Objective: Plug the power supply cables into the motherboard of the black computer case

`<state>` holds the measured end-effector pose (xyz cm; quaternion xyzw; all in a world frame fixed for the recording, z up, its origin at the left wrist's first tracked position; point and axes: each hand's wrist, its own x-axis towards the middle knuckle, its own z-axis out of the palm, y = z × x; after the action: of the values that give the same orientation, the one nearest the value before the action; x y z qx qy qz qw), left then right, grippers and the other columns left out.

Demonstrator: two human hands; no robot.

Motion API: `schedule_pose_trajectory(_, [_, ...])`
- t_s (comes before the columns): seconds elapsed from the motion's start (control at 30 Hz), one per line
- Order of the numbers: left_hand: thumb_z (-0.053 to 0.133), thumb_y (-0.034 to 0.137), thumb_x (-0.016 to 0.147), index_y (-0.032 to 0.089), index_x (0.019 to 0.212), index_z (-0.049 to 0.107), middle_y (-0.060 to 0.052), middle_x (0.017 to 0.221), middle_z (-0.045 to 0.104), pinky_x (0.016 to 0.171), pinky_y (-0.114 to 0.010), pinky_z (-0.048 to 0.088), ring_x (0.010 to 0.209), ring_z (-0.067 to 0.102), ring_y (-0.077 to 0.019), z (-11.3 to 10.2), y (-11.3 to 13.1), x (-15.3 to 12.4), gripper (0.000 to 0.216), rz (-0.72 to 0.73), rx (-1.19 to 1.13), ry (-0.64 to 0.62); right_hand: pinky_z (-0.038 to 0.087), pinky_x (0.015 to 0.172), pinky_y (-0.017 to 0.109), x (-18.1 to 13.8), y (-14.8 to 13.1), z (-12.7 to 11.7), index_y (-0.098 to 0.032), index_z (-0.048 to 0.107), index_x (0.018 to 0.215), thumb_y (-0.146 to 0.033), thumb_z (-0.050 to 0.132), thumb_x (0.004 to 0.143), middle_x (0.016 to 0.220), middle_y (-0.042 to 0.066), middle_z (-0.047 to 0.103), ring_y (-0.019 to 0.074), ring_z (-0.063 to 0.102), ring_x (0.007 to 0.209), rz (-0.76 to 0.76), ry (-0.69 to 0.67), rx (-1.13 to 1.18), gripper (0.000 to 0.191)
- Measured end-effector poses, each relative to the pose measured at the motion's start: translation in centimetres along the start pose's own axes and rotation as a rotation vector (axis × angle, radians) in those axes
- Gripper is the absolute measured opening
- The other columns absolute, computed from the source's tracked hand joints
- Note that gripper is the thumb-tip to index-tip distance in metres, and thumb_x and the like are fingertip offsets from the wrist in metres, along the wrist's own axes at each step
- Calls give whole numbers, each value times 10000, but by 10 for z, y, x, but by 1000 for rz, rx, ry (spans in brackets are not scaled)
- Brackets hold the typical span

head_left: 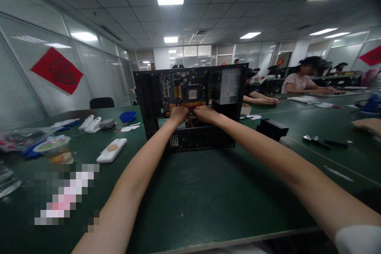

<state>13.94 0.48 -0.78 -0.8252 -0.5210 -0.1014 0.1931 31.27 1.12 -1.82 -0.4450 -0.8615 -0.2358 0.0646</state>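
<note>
A black computer case (pixel 205 138) stands in front of me on the green table with its open side facing me. Inside it are a motherboard (pixel 169 87) with a square, silvery processor socket (pixel 193 94) and, at the upper right, a grey power supply (pixel 229 87). My left hand (pixel 179 115) and my right hand (pixel 206 114) both reach in at the board's lower edge, with fingers curled. Between them runs an orange strip (pixel 195 104), apparently memory slots. Whatever the fingertips pinch is hidden. Red cables (pixel 190 120) hang just below.
Left are a white phone (pixel 112 151), a plastic cup (pixel 58 149), a blue tray (pixel 127 116) and a grey box (pixel 107 124). A black box-shaped part (pixel 273 127) and dark strips (pixel 317 142) lie right. Other people (pixel 303 81) sit farther back at the right.
</note>
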Motion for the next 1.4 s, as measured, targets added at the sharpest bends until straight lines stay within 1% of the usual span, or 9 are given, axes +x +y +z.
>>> schedule_pose_trajectory(0.13, [602,292,960,130,1100,789,-219,1156,742,922,-466,552,1107,700,-368,-1,1,0,284,1,7,-14,558,928,403,3,0,2,-65,707,1207,-181,443,1011,1161,241,741,337,728,1094,1,-4,1,349])
schedule_pose_trajectory(0.33, [587,297,967,128,1102,787,-214,1146,746,918,-465,555,1104,702,-372,1,0,0,295,15,15,8,568,915,398,3,-2,4,-68,704,1188,-219,482,1004,1166,253,737,339,732,1089,38,16,9,326])
schedule_pose_trajectory(0.5, [560,284,975,141,1134,781,-216,1159,739,930,-479,555,1120,699,-371,2,-1,0,308,15,-1,-12,568,915,402,7,0,6,-58,700,1193,-183,485,987,1162,253,737,346,726,1102,29,10,5,322])
schedule_pose_trajectory(0.73, [451,262,1001,169,1134,788,-191,1177,740,928,-459,560,1112,705,-348,0,2,-6,374,31,-27,-12,542,979,418,5,0,6,-37,717,1174,-178,489,986,1183,281,724,356,706,1144,45,-2,27,328])
schedule_pose_trajectory(0.9, [461,302,1009,201,1140,796,-168,1143,756,912,-434,556,1101,709,-340,-2,4,-6,374,18,-33,-3,552,948,390,1,-3,0,-69,709,1217,-229,504,1002,1194,249,731,341,717,1120,77,-11,46,337])
schedule_pose_trajectory(1.0, [477,326,1017,181,1148,793,-180,1148,755,928,-437,549,1112,706,-342,-2,5,-5,371,5,-36,-5,544,946,363,-2,-4,-1,-74,716,1206,-196,507,997,1194,241,734,324,715,1124,76,-16,69,320])
schedule_pose_trajectory(1.1, [487,325,1018,164,1152,787,-184,1161,752,921,-434,555,1116,707,-342,1,6,-4,366,7,-47,8,524,962,335,-5,0,2,-74,727,1192,-115,509,966,1203,239,731,302,701,1147,59,-24,98,317])
schedule_pose_trajectory(1.23, [494,315,1015,161,1149,785,-182,1163,750,911,-435,561,1113,709,-344,4,7,-5,355,-1,-59,13,497,1000,319,-7,5,9,-78,735,1203,-43,495,927,1212,224,732,280,689,1163,60,-34,109,367])
schedule_pose_trajectory(1.4, [507,320,1008,144,1141,781,-197,1159,746,916,-455,558,1128,698,-360,4,8,-7,352,0,-70,16,515,959,343,-5,5,10,-68,747,1172,-26,466,923,1167,237,739,303,705,1127,82,-39,87,378])
